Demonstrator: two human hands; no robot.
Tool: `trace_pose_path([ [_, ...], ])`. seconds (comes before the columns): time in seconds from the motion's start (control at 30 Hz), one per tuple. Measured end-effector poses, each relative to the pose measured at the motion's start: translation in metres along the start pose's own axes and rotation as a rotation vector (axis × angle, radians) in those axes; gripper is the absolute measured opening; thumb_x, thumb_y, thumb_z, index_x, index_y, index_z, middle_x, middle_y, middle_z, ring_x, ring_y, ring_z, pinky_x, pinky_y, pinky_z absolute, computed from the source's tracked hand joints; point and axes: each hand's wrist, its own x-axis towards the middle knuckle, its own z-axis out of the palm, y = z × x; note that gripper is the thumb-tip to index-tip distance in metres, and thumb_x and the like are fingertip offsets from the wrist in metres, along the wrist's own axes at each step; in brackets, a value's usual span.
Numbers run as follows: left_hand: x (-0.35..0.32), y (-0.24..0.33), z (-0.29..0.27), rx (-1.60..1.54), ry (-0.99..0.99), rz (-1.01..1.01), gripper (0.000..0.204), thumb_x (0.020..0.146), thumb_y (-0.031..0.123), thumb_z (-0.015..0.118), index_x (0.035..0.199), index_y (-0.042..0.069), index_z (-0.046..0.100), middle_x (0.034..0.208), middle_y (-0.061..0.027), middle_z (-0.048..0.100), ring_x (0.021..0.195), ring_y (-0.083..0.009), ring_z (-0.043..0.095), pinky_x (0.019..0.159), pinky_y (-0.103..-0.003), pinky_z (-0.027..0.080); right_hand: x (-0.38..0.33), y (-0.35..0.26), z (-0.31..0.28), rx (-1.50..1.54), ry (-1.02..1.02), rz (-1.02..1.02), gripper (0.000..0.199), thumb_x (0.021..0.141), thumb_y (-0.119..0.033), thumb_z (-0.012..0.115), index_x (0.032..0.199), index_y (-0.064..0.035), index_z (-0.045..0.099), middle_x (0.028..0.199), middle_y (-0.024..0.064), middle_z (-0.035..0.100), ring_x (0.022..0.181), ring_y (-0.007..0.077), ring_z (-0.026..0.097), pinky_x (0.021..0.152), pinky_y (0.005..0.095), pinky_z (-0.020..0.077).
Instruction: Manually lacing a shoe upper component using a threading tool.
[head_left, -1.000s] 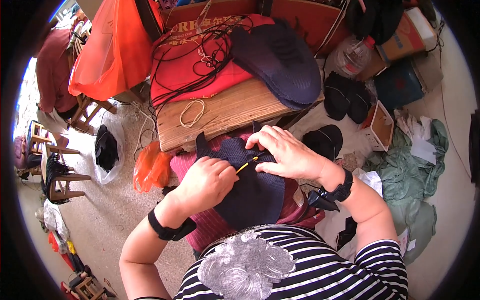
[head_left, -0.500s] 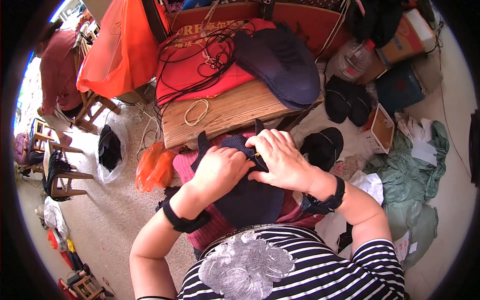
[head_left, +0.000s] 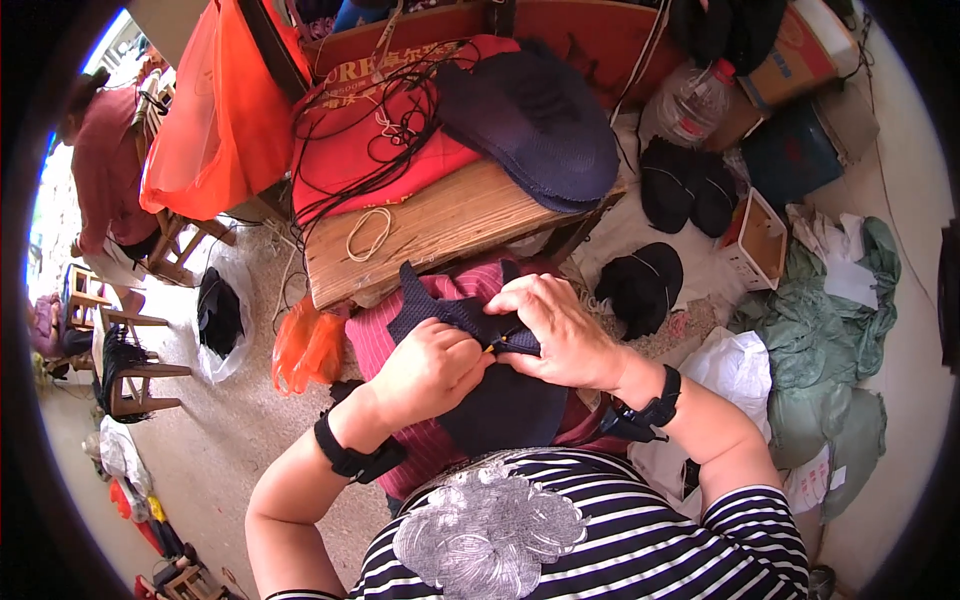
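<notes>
Gripping a slim yellow tool point(head_left: 489, 349), apparently, in a left hand point(head_left: 433, 370) curled nearly into a fist, with just a sliver of yellow showing; pinching a raised fold of the dark knit piece point(head_left: 505, 410) between thumb and fingers of the right hand point(head_left: 562, 332), close beside. Working over a maroon striped cloth point(head_left: 372, 345), just beyond the black-and-white striped shirt point(head_left: 625, 510), with the rest of the piece fairly flat beneath the hands. Impossible to tell the exact place of the tip, hidden between the hands. Best to hold the fold taut right beside the tool, guide the tip with small wrist turns rather than force, and ease off at any snag to spare the knit.
</notes>
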Motion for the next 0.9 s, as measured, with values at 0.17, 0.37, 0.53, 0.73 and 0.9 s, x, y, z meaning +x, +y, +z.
trace_pose_path([
  [0.17,-0.015,0.005,-0.008,0.046,-0.054,0.001,0.027,0.088,0.013,0.071,0.07,0.007,0.052,0.067,-0.0086,0.055,0.064,-0.0305,0.058,0.062,-0.043,0.043,-0.005,-0.006,0.002,-0.022,0.009,-0.024,0.066,0.068,-0.014,0.086,0.126,-0.0127,0.054,0.119,0.0057,0.054,0.114,0.0263,0.055,0.098,0.0417,0.0397],
  [0.37,0.005,0.01,0.0,0.17,0.073,-0.072,0.033,0.089,0.015,0.072,0.067,0.007,0.049,0.065,-0.0093,0.051,0.061,-0.0319,0.055,0.061,-0.044,0.042,-0.014,0.034,-0.025,0.962,0.055,0.631,0.065,0.087,-0.034,0.081,0.135,-0.0049,0.049,0.128,0.0087,0.052,0.111,0.0164,0.054,0.092,0.034,0.0497],
  [0.53,0.024,0.001,0.007,0.166,0.113,-0.084,0.038,0.09,0.016,0.071,0.062,0.006,0.047,0.059,-0.011,0.048,0.057,-0.0341,0.053,0.057,-0.045,0.04,0.002,0.065,-0.014,0.954,-0.114,0.779,0.028,0.098,-0.03,0.07,0.11,-0.0048,0.065,0.094,-0.0024,0.063,0.085,0.007,0.056,0.075,0.0227,0.0462],
  [0.73,-0.006,0.001,0.0,0.055,0.031,-0.063,0.036,0.087,0.009,0.071,0.062,0.006,0.046,0.06,-0.0104,0.049,0.056,-0.0335,0.052,0.056,-0.044,0.039,-0.001,0.07,0.011,0.758,0.027,0.743,0.021,0.098,-0.022,0.068,0.09,-0.0023,0.068,0.077,-0.0061,0.058,0.072,0.0052,0.05,0.064,0.0253,0.0427],
  [0.9,-0.043,0.018,-0.013,0.081,0.007,-0.074,0.036,0.084,0.004,0.072,0.061,0.008,0.044,0.06,-0.0084,0.049,0.054,-0.0308,0.051,0.055,-0.043,0.038,-0.01,0.076,0.023,0.704,0.089,0.689,0.025,0.098,-0.024,0.068,0.089,-0.0006,0.068,0.075,-0.0028,0.059,0.071,0.0059,0.049,0.063,0.0266,0.0428],
])
